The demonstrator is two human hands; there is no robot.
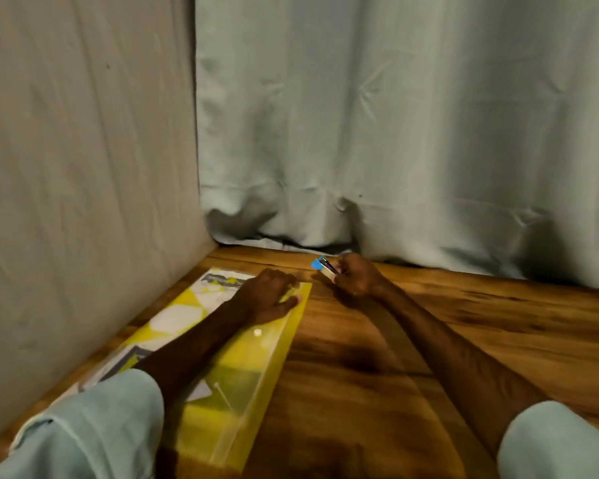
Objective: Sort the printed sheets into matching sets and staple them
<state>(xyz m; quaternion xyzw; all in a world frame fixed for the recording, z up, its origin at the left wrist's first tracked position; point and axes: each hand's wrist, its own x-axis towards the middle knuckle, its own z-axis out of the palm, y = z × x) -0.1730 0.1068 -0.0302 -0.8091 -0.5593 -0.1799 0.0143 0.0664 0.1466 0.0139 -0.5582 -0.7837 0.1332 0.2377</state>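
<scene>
A translucent yellow plastic folder (256, 371) lies on the wooden table at the left, with printed sheets (184, 316) showing through it. My left hand (268, 297) rests flat on the folder's far right corner, fingers spread. My right hand (357, 276) is just right of that corner, near the back of the table, and grips a small blue stapler (322, 265) whose blue end sticks out to the left. The stapler hangs a little above the table, apart from the folder.
The wooden table (412, 357) stretches to the right and toward me. A grey cloth wall (83, 167) borders its left side and a pale green curtain (395, 133) hangs along the back edge. My pale green sleeves fill the bottom corners.
</scene>
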